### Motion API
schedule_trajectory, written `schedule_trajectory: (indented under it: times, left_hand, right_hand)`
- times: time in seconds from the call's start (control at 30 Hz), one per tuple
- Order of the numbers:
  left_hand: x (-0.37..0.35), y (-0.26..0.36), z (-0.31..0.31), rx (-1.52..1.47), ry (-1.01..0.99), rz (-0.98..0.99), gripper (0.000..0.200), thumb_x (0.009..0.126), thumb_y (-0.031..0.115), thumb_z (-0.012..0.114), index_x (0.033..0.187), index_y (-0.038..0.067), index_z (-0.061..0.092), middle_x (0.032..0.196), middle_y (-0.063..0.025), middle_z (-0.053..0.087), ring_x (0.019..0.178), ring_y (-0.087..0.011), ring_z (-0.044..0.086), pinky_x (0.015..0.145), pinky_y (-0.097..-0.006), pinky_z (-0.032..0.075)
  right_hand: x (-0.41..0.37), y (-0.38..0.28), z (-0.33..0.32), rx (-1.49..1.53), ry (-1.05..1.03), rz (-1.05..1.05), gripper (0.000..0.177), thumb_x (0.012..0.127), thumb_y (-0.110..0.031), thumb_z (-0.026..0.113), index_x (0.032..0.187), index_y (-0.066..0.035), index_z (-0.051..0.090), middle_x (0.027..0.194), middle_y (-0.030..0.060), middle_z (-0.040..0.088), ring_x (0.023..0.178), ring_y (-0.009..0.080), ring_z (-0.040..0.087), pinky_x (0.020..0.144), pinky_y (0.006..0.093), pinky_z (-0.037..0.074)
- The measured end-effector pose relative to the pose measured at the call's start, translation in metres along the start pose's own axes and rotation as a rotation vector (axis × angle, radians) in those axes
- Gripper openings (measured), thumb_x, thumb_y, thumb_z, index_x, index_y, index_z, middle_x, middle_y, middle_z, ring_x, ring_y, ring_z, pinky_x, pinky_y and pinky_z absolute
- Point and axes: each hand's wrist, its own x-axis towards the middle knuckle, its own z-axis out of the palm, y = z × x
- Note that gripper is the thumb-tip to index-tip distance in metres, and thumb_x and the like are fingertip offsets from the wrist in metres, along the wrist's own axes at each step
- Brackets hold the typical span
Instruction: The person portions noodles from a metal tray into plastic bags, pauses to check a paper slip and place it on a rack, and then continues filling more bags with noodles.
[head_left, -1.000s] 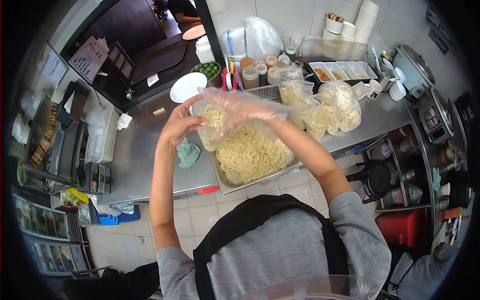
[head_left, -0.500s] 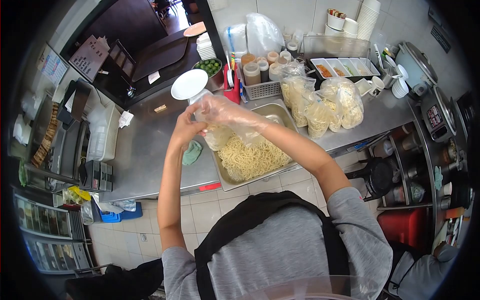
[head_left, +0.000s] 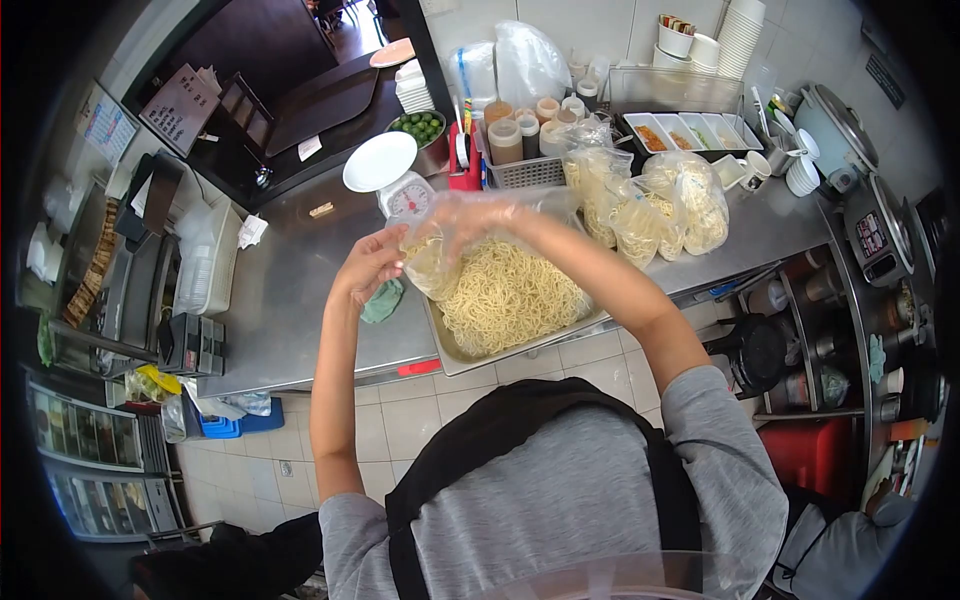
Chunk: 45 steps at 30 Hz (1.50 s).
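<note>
A metal tray (head_left: 452, 357) full of yellow noodles (head_left: 515, 300) stands on the steel counter. Over its left end hangs a clear plastic bag (head_left: 430, 268) with some noodles inside. My left hand (head_left: 374, 262) pinches the bag's left edge. Above the noodles, my right hand (head_left: 475, 222) is under clear plastic, its fingers blurred at the bag's mouth, so its grip is hard to make out. Just behind the hands is a weighing scale (head_left: 408, 200) with a white plate (head_left: 380, 162) on top. A green cloth (head_left: 383, 301) lies left of the tray.
Filled noodle bags (head_left: 640, 228) stand right of the tray. Behind are a grey basket (head_left: 528, 174) with sauce bottles, a bowl of green limes (head_left: 420, 127) and a topping container (head_left: 690, 133). A white bin (head_left: 212, 270) sits at left; another person's sleeve (head_left: 840, 545) shows lower right.
My right hand has moved right and down from the scale, uncovering its dial. My left hand has shifted slightly lower, and the bag now sits over the tray's left end.
</note>
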Motion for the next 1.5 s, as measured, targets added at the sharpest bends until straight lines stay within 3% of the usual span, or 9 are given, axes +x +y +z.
schedule_trajectory:
  times: [0.27, 0.47, 0.57, 0.6, 0.7, 1.0, 1.17, 1.3, 1.5]
  left_hand:
    - [-0.012, 0.024, 0.010, 0.167, 0.068, 0.176, 0.052, 0.075, -0.005, 0.056, 0.126, -0.001, 0.048, 0.080, -0.0016, 0.062, 0.057, -0.0029, 0.056, 0.052, -0.0149, 0.049]
    - [-0.006, 0.023, 0.016, 0.191, 0.094, 0.179, 0.058, 0.072, -0.006, 0.059, 0.128, -0.002, 0.046, 0.076, -0.0027, 0.060, 0.055, -0.0047, 0.054, 0.053, -0.0175, 0.047]
    - [-0.010, 0.027, 0.020, 0.197, 0.039, 0.198, 0.056, 0.071, -0.008, 0.056, 0.127, -0.003, 0.047, 0.078, -0.0023, 0.061, 0.053, -0.0042, 0.053, 0.050, -0.0181, 0.047]
    - [-0.012, 0.027, 0.019, 0.209, 0.012, 0.208, 0.056, 0.071, -0.008, 0.054, 0.126, -0.003, 0.048, 0.079, -0.0022, 0.061, 0.052, -0.0039, 0.052, 0.049, -0.0183, 0.048]
    - [-0.006, 0.014, 0.015, 0.413, 0.012, 0.137, 0.055, 0.070, -0.009, 0.052, 0.125, -0.002, 0.049, 0.082, -0.0034, 0.061, 0.052, -0.0036, 0.052, 0.049, -0.0190, 0.047]
    - [0.001, 0.017, 0.007, 0.844, 0.058, 0.256, 0.052, 0.073, -0.003, 0.048, 0.125, -0.006, 0.048, 0.114, -0.0208, 0.059, 0.062, -0.0171, 0.064, 0.057, -0.0255, 0.054]
    - [0.010, 0.017, 0.012, 0.402, 0.078, 0.175, 0.049, 0.074, -0.007, 0.053, 0.123, -0.007, 0.049, 0.095, -0.0141, 0.064, 0.061, -0.0135, 0.063, 0.059, -0.0219, 0.054]
    - [-0.001, 0.050, 0.022, 0.243, 0.067, 0.206, 0.047, 0.076, -0.007, 0.054, 0.123, -0.004, 0.051, 0.093, -0.0090, 0.064, 0.061, -0.0088, 0.061, 0.059, -0.0189, 0.053]
    - [0.033, 0.114, -0.021, 0.087, 0.146, 0.435, 0.034, 0.082, -0.003, 0.052, 0.116, -0.002, 0.057, 0.101, -0.0058, 0.064, 0.070, -0.0066, 0.060, 0.065, -0.0177, 0.053]
  right_hand:
    - [0.015, 0.021, 0.011, 0.327, 0.122, 0.272, 0.022, 0.069, -0.009, 0.067, 0.090, -0.004, 0.064, 0.078, 0.0105, 0.062, 0.078, 0.0241, 0.062, 0.074, 0.0308, 0.049]
    - [0.022, -0.007, -0.025, 0.670, 0.249, -0.092, 0.020, 0.073, -0.012, 0.065, 0.089, 0.000, 0.062, 0.074, 0.0054, 0.061, 0.076, 0.0125, 0.060, 0.070, 0.0281, 0.047]
    - [0.023, -0.009, 0.003, 0.454, 0.240, -0.122, 0.021, 0.076, -0.015, 0.061, 0.091, -0.001, 0.063, 0.078, 0.0090, 0.063, 0.077, 0.0187, 0.063, 0.070, 0.0318, 0.048]
    - [0.034, -0.004, 0.005, -0.230, 0.066, 0.033, 0.025, 0.080, -0.018, 0.054, 0.097, -0.003, 0.064, 0.087, 0.0128, 0.065, 0.083, 0.0261, 0.063, 0.073, 0.0354, 0.048]
    - [0.035, -0.010, 0.004, -0.199, 0.016, 0.405, 0.033, 0.081, -0.024, 0.054, 0.107, -0.006, 0.064, 0.106, 0.0130, 0.064, 0.094, 0.0277, 0.063, 0.079, 0.0377, 0.048]
    - [0.025, -0.030, -0.019, -0.344, 0.064, 0.329, 0.029, 0.079, -0.021, 0.055, 0.099, -0.005, 0.067, 0.103, 0.0170, 0.064, 0.094, 0.0279, 0.063, 0.076, 0.0418, 0.050]
    - [0.004, -0.024, -0.036, 0.245, 0.274, 0.267, 0.037, 0.085, -0.024, 0.052, 0.115, -0.004, 0.057, 0.114, 0.0167, 0.059, 0.099, 0.0280, 0.060, 0.083, 0.0384, 0.047]
    - [-0.031, -0.024, -0.064, -0.012, 0.469, -0.194, 0.048, 0.086, -0.024, 0.059, 0.129, -0.005, 0.048, 0.129, 0.0121, 0.050, 0.112, 0.0242, 0.053, 0.094, 0.0363, 0.044]
    - [-0.086, -0.037, -0.048, 0.975, 0.798, -0.181, 0.058, 0.084, -0.024, 0.065, 0.134, -0.007, 0.042, 0.133, 0.0094, 0.047, 0.117, 0.0233, 0.048, 0.102, 0.0359, 0.037]
